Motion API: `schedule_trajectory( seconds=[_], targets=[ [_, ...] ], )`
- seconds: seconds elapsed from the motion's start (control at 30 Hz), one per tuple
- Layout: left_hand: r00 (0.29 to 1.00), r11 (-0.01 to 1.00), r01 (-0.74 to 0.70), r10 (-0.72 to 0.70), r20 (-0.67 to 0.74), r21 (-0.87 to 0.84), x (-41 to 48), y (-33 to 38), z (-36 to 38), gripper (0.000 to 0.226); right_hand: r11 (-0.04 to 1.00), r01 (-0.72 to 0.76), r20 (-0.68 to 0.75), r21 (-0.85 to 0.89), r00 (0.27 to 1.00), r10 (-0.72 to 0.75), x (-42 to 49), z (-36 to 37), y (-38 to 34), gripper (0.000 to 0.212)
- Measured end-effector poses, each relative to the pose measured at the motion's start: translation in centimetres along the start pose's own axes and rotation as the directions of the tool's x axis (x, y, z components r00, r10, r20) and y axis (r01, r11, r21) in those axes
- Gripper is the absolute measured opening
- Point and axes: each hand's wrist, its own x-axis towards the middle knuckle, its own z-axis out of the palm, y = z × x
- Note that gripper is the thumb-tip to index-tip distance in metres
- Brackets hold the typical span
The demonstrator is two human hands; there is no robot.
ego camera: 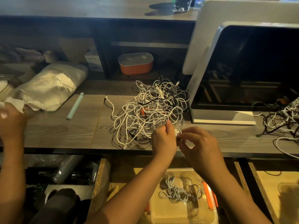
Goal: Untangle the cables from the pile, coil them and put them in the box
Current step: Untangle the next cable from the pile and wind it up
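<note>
A tangled pile of white and black cables (153,109) lies on the wooden counter (64,131), with a loose white end trailing to its left. At the pile's near edge, my left hand (164,139) pinches a white cable strand between thumb and fingers. My right hand (199,143) pinches a small white plug at the same spot; the two hands almost touch. Below the counter stands a clear plastic box (208,215) with orange latches, holding a coiled grey-white cable (176,189).
A white monitor (242,70) stands right of the pile, a second cable tangle (281,123) beyond it. A pale green strip (75,105) and a plastic-wrapped bundle (48,86) lie at left. Another person's hand (11,120) reaches in at far left. An orange container (135,63) sits on the back shelf.
</note>
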Motion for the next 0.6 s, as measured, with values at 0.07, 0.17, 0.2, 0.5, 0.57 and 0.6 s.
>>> schedule_trajectory(
  seconds=[0.07,0.17,0.2,0.5,0.57,0.6],
  targets=[
    [1.000,0.999,0.016,-0.016,0.002,0.029,0.1,-0.3,0.2,0.051,1.000,-0.028,0.039,-0.012,0.999,0.028,0.1,0.6,0.0,0.015],
    [1.000,0.999,0.007,-0.007,0.004,0.054,0.2,-0.8,0.4,0.051,0.999,-0.033,0.095,-0.030,0.995,0.035,0.1,1.3,0.2,0.014],
    [1.000,0.998,0.008,-0.009,0.010,0.059,0.2,-1.1,0.4,0.051,0.999,-0.022,0.110,-0.032,0.994,0.026,0.1,1.4,0.3,0.014],
    [0.962,0.955,0.274,-0.272,0.036,-0.117,0.9,-0.2,1.2,0.049,0.998,0.062,-0.096,-0.008,0.993,-0.063,-0.2,2.3,0.9,0.009],
    [0.938,0.920,0.345,-0.343,0.043,-0.188,1.5,-0.5,1.4,0.048,0.993,0.098,-0.137,0.072,0.987,-0.087,-0.3,2.7,0.9,0.009],
    [0.921,0.896,0.387,-0.388,0.041,-0.219,1.6,-0.6,1.5,0.047,0.988,0.098,-0.130,0.119,0.988,-0.083,-0.5,3.0,0.8,0.010]
  ],
)
